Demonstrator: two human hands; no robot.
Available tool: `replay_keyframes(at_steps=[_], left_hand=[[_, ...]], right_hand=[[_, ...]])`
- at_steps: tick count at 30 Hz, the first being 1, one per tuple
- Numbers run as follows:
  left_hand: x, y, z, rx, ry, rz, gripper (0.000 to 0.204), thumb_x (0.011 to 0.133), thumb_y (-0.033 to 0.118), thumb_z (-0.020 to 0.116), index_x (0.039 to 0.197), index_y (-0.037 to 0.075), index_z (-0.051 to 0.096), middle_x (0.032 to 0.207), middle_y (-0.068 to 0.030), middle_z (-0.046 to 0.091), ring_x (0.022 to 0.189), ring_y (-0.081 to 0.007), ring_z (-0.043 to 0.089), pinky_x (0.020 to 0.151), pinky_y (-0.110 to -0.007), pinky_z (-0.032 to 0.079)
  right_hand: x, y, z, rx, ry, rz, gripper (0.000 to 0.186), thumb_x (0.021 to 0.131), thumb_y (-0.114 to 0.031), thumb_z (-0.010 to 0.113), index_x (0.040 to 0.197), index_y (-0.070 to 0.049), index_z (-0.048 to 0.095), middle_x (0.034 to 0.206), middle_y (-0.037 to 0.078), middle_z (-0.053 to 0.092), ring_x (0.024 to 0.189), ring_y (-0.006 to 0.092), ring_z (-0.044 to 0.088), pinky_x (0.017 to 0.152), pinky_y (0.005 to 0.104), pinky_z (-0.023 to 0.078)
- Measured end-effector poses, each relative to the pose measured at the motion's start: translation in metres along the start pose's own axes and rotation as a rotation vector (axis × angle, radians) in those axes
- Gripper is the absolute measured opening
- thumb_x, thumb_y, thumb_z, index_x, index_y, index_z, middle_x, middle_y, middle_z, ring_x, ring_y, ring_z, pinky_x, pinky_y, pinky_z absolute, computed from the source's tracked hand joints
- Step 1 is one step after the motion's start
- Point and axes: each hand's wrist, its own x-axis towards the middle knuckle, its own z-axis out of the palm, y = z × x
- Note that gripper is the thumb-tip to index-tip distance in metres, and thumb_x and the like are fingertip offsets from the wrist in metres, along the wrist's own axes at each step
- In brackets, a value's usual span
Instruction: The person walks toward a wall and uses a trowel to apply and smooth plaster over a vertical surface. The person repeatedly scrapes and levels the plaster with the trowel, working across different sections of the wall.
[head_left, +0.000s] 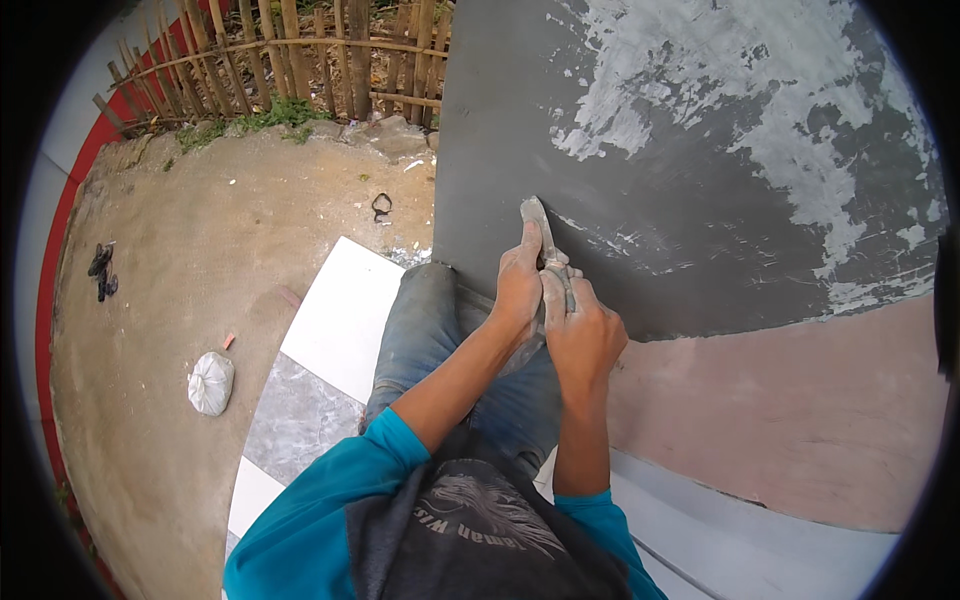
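Note:
In front of me stands a dark grey wall with rough patches of white filler on its upper right. My right hand is closed around the handle of a putty knife, its narrow, filler-smeared blade pointing up near the grey surface. Close beside it on the left, my left hand is closed too, its thumb stretched along the blade. Below the hands, a flat greyish piece shows partly; what it is and whether the left hand grips it I cannot make out. Whitish dust coats the fingers.
Below the grey area runs a pinkish wall band, then a pale ledge. White and grey tiles lie beside my legs. On the concrete ground sit a tied white bag and dark scraps. A bamboo fence stands beyond.

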Motion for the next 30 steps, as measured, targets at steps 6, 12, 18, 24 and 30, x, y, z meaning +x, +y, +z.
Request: replay_keyframes(at_steps=[6,12,18,24,30], left_hand=[[-0.023,-0.033,0.031,0.106,-0.14,-0.109,0.062,0.114,0.058,0.045,0.089,0.004,0.063,0.085,-0.0092,0.067,0.078,-0.0206,0.069,0.075,-0.037,0.059],[-0.004,-0.004,0.008,-0.012,-0.052,-0.057,0.063,0.113,0.059,0.045,0.089,0.004,0.063,0.083,-0.0088,0.066,0.079,-0.0212,0.068,0.074,-0.037,0.06],[-0.023,-0.029,0.026,0.064,-0.106,-0.132,0.063,0.114,0.057,0.047,0.092,0.001,0.068,0.085,-0.0102,0.069,0.078,-0.0219,0.071,0.077,-0.037,0.058],[-0.011,-0.033,0.028,0.037,-0.118,-0.09,0.063,0.114,0.058,0.045,0.09,0.003,0.065,0.082,-0.0089,0.067,0.078,-0.021,0.069,0.076,-0.038,0.06],[-0.013,-0.018,0.018,0.034,-0.074,-0.112,0.063,0.114,0.057,0.046,0.09,0.002,0.066,0.082,-0.0089,0.068,0.08,-0.0215,0.071,0.077,-0.037,0.059]], right_hand=[[-0.016,0.027,-0.043,-0.034,0.011,0.185,0.036,0.1,-0.044,0.074,0.099,-0.009,0.081,0.076,0.016,0.076,0.066,0.036,0.074,0.062,0.0439,0.057],[0.0,0.015,-0.002,-0.103,0.036,-0.057,0.036,0.1,-0.044,0.074,0.099,-0.008,0.08,0.075,0.016,0.076,0.065,0.0363,0.074,0.061,0.044,0.056],[-0.019,0.028,-0.033,0.001,0.103,0.013,0.035,0.1,-0.041,0.074,0.099,-0.007,0.08,0.076,0.016,0.076,0.07,0.0365,0.076,0.063,0.0439,0.058],[-0.007,0.029,-0.032,-0.109,0.071,0.032,0.035,0.098,-0.042,0.076,0.094,-0.007,0.081,0.076,0.017,0.076,0.066,0.0339,0.075,0.061,0.0413,0.057],[-0.012,0.022,-0.019,-0.071,0.068,0.005,0.035,0.099,-0.044,0.076,0.089,-0.01,0.078,0.076,0.013,0.077,0.063,0.0317,0.075,0.057,0.0398,0.056]])
